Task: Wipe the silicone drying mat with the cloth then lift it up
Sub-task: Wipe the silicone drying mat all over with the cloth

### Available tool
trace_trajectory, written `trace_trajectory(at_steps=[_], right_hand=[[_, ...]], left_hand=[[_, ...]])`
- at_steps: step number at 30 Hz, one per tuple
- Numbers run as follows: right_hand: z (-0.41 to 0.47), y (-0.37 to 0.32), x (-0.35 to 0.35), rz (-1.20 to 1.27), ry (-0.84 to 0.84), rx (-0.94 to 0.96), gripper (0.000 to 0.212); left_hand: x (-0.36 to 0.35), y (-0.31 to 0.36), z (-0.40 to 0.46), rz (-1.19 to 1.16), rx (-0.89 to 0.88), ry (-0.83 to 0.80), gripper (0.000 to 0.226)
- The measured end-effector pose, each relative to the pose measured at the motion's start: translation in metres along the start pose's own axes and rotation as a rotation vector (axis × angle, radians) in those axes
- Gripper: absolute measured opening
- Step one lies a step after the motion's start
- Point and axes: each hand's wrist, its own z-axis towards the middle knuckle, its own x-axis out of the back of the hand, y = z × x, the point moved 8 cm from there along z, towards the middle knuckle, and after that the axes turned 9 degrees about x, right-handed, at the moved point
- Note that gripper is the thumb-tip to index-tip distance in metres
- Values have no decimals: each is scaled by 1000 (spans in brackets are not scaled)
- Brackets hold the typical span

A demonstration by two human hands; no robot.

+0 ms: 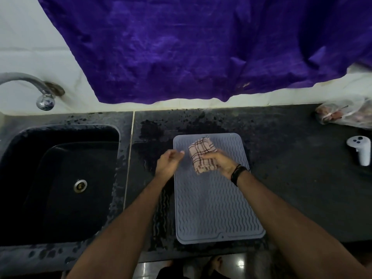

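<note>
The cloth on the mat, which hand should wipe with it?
The right hand: it already holds the checked cloth on the grey mat. The left hand hovers beside it, holding nothing.

Home kitchen, dark stone counter (281,137), sunken sink (60,178), wall tap (40,89)

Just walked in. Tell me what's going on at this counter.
A person is standing at a dark counter beside the sink. Their right hand holds a folded checked cloth on the far end of a grey silicone drying mat, apparently wiping it. The left hand hovers at the mat's left edge, holding nothing. The mat lies flat on the counter, not yet lifted. A white controller lies off to the right.
</note>
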Motion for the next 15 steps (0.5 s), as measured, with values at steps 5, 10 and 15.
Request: trace_trajectory(at_steps=[5, 10, 15], right_hand=[[38, -35, 10, -452, 223, 138, 24], [75, -69, -27, -1127, 250, 438, 40], [94, -31, -68, -1429, 40, 360, 65]], left_hand=[[2, -29, 23, 638, -295, 133, 71], [-9, -58, 35, 864, -422, 173, 66], [-10, -60, 35, 837, -466, 218, 59]])
